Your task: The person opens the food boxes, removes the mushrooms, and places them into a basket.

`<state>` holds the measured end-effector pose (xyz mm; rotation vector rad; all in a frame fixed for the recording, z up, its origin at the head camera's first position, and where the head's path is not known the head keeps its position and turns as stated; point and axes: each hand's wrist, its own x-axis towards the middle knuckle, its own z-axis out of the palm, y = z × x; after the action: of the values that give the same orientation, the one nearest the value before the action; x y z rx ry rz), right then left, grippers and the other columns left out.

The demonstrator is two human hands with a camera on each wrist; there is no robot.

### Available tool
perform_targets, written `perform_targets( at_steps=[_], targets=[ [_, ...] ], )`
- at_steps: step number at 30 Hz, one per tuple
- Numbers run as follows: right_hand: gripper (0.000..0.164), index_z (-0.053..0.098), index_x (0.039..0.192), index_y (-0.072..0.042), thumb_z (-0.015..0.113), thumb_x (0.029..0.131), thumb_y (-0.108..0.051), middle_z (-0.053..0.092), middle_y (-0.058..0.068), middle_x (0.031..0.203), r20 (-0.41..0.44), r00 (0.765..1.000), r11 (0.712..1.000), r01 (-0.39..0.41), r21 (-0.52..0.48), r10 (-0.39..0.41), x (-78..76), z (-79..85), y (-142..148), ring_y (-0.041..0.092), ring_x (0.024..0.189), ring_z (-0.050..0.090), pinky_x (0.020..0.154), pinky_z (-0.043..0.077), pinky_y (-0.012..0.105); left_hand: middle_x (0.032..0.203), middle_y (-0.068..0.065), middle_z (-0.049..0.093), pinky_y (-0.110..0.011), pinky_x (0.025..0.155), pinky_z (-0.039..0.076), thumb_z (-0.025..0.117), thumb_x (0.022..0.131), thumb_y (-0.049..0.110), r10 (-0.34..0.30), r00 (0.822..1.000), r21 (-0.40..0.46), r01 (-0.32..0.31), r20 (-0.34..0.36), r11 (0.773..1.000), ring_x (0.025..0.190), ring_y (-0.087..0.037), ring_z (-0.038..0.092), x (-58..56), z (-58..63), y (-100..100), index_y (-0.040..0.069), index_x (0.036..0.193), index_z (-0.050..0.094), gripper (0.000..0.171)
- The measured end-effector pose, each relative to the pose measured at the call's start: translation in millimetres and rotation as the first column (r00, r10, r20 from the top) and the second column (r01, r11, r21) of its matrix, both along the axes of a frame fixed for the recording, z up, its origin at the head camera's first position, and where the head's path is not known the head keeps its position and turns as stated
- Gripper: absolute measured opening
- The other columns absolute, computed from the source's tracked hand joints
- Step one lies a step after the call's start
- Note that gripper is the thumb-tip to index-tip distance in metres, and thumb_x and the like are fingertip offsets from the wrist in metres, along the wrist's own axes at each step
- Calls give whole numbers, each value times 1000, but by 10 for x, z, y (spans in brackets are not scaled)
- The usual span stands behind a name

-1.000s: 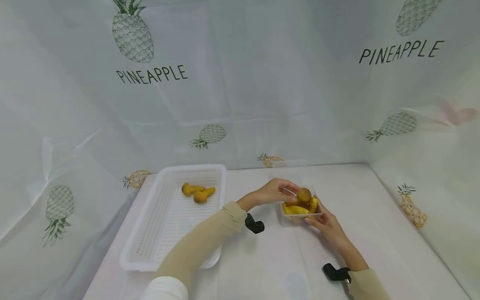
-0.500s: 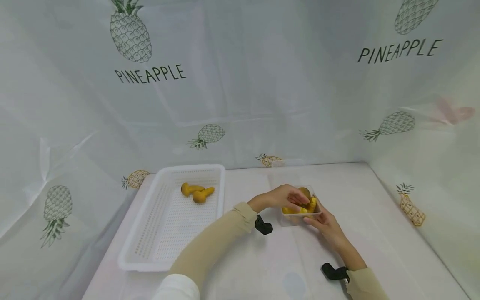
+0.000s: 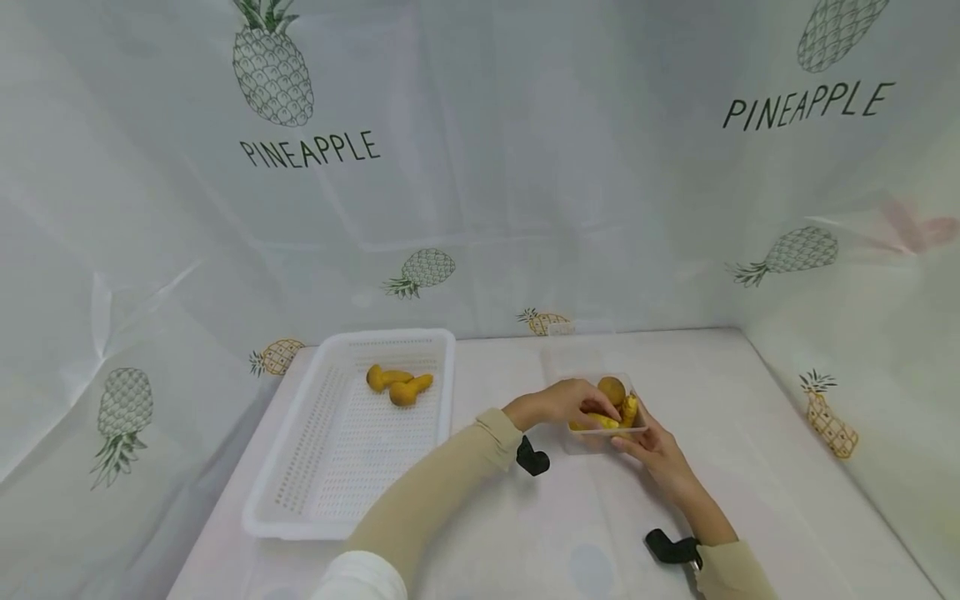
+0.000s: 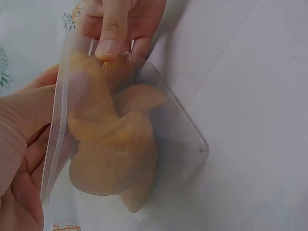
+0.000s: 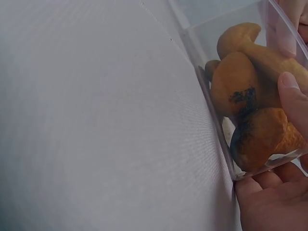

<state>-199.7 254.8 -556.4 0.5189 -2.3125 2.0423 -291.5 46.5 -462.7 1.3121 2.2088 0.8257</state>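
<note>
A clear plastic box (image 3: 590,442) holds several yellow-brown mushrooms (image 3: 630,408), one with its round brown cap up at the back. My left hand (image 3: 564,402) reaches over the box's left rim, its fingers bent down around a yellow mushroom (image 3: 604,421) at the front. In the left wrist view its fingertips are hidden behind the mushrooms and the cloudy wall. My right hand (image 3: 660,458) grips the box from the right, with the thumb at the near side. Dark smudges mark two caps (image 5: 244,98) in the right wrist view.
At the left stands a white perforated basket (image 3: 258,527) with two mushrooms (image 3: 405,390) near its back. The box's clear lid (image 3: 573,354) stands open behind it. A pineapple-print sheet (image 3: 495,208) hangs behind the white-covered table (image 3: 517,533).
My left hand laid a mushroom in the box and loosened its fingers, then shifted slightly forward and bent them around a mushroom at the front. The right hand has kept its hold on the box.
</note>
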Motion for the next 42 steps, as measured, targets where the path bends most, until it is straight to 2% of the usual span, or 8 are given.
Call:
perform_targets(
  at_steps=[8,15,21,25,31,38,40,42],
  targets=[
    [83,9,159,-3,64,97,-2,7,30,160,-11,1000,1000,0,2,0,9,7,-9,-13,125,39,97,41,12,115,-1,71,-8,89,44,71,92,6,5,1000,26,-5,-18,1000,104,3,60,44,-5,-5,4,120,71,29],
    [83,11,160,-5,65,97,-4,11,30,160,6,999,998,39,39,-39,13,7,3,-10,117,49,91,47,13,113,-1,71,-11,88,46,69,94,9,37,999,138,-37,8,990,99,4,59,21,-50,-6,5,122,71,29],
    [83,10,159,-2,65,97,-4,10,31,159,19,1000,1000,19,20,-20,28,16,-18,-14,121,41,95,42,11,111,1,72,-11,86,47,70,93,8,60,998,149,-60,6,987,96,5,58,36,-66,-19,5,120,73,28],
    [83,11,159,-2,65,96,-2,11,32,158,5,1000,1000,25,14,-25,19,6,-17,-12,121,43,94,44,12,114,0,71,-11,86,48,70,93,8,93,996,174,-94,16,980,98,5,60,39,-42,-34,5,121,72,28],
    [84,9,160,-7,64,97,-5,6,28,161,18,1000,999,18,27,-19,4,1,-12,5,135,35,97,41,11,121,-5,70,-14,90,49,68,94,8,134,988,244,-148,77,958,104,1,62,19,12,-65,3,122,71,28],
    [84,9,161,-10,64,98,-7,6,27,161,41,999,999,14,39,-16,3,21,-25,37,138,29,95,43,13,122,-5,70,-14,89,49,69,94,9,200,978,300,-209,63,931,107,-1,62,21,52,-70,4,122,72,28],
    [84,10,161,-11,65,98,-7,7,26,162,36,999,999,22,44,-24,2,21,-25,37,139,28,95,43,12,121,-4,70,-13,89,49,69,94,9,208,976,311,-216,58,926,106,0,62,18,73,-59,4,122,72,29],
    [84,11,161,-13,65,97,-7,7,25,162,29,999,998,28,50,-29,0,16,-18,30,139,30,95,43,13,121,-4,70,-13,89,49,69,94,10,211,975,324,-221,68,920,106,1,62,14,104,-52,3,122,71,29]
  ],
)
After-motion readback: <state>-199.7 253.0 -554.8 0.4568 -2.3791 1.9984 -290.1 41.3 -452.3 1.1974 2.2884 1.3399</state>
